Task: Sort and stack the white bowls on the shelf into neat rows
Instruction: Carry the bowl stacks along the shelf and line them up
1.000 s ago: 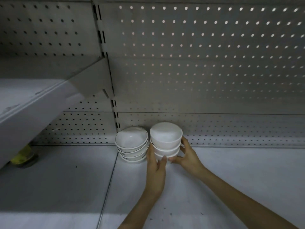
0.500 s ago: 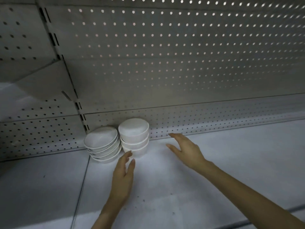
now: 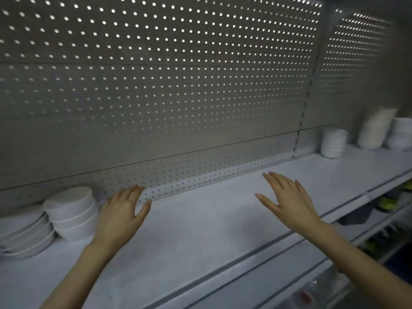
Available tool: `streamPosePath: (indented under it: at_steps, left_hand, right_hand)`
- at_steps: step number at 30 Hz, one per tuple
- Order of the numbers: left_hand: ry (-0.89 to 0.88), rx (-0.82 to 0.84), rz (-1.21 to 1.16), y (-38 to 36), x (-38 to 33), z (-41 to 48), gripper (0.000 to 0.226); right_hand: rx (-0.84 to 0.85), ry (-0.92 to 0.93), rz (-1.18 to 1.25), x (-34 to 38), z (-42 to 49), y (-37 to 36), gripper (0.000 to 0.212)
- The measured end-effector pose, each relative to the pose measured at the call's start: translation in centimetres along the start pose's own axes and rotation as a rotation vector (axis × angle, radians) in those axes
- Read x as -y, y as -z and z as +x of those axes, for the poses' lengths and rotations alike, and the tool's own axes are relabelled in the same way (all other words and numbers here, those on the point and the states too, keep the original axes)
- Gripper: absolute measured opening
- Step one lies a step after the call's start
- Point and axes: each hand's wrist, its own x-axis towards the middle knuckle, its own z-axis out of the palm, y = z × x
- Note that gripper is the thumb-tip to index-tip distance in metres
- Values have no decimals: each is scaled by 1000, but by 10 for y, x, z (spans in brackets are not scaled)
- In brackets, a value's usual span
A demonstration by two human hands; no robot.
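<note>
Two stacks of white bowls stand at the far left of the shelf (image 3: pixel 200 224) against the back panel: an upside-down stack (image 3: pixel 71 210) and, left of it, a leaning stack of shallower bowls (image 3: pixel 24 235). My left hand (image 3: pixel 122 212) hovers just right of the upside-down stack, fingers straight, holding nothing. My right hand (image 3: pixel 287 199) is spread over the middle of the shelf, also empty. More white bowl stacks stand at the far right: a small one (image 3: pixel 333 142), a taller blurred one (image 3: pixel 374 130) and one at the frame edge (image 3: pixel 401 134).
A perforated metal back panel (image 3: pixel 156 85) rises behind the shelf, with an upright post (image 3: pixel 305 103) dividing the bays. The shelf's front rail (image 3: pixel 245 262) runs diagonally. Lower shelves with dark and yellow-green items (image 3: pixel 388 204) show at the right.
Both hands have let go of the upside-down stack and moved right, away from it. The view has swung right, bringing the bowl stacks at the far right into sight.
</note>
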Motion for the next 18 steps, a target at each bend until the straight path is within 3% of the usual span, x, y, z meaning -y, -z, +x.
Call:
streamPosePath:
  at_steps: [3, 8, 11, 14, 18]
  left_hand:
    - [-54, -6, 11, -9, -56, 11, 63]
    - [-104, 63, -14, -29, -138, 34, 53]
    - [-146, 70, -48, -41, -176, 52, 55]
    - [-180, 82, -75, -54, -208, 76, 57]
    - [-232, 117, -97, -78, -249, 116, 57]
  right_hand:
    - [56, -96, 10, -67, -20, 17, 93]
    - [-75, -210, -14, -155, -47, 46, 96]
    - [-139, -258, -53, -196, -58, 56, 88]
    - [-66, -350, -63, -231, -64, 61, 75]
    - [-85, -439, -50, -273, -62, 59, 89]
